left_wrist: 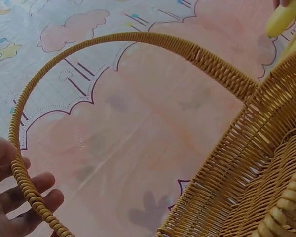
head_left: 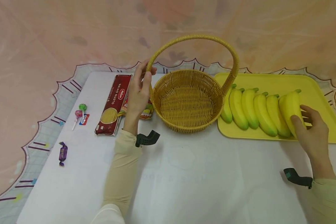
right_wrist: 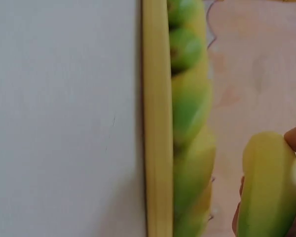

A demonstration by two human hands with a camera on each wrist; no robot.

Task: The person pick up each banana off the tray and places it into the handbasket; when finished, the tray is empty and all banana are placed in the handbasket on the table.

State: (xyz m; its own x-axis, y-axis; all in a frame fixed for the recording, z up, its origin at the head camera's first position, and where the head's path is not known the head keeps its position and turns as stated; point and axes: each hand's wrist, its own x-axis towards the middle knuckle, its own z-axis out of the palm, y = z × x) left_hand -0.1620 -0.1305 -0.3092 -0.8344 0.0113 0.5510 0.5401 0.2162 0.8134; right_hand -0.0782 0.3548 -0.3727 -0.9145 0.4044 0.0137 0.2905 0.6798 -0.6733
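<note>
My left hand (head_left: 140,88) holds the left side of the handle of a round wicker basket (head_left: 188,129). Its fingers pass behind the handle (left_wrist: 27,185) in the left wrist view. Nothing lies inside the basket. At the right, my right hand (head_left: 315,129) grips a yellow banana (head_left: 293,109) with green ends, thumb on one side and fingers on the other. That banana (right_wrist: 269,185) appears raised above the tray edge in the right wrist view. Several more bananas (head_left: 259,113) lie side by side on a yellow tray (head_left: 322,93).
Left of the basket lie a red spaghetti pack (head_left: 114,102) and a colourful snack bag (head_left: 147,113), partly behind my left arm. Further left are a green lollipop (head_left: 82,107), a pink lollipop (head_left: 78,114) and a purple wrapped candy (head_left: 63,154) on the white table (head_left: 184,174).
</note>
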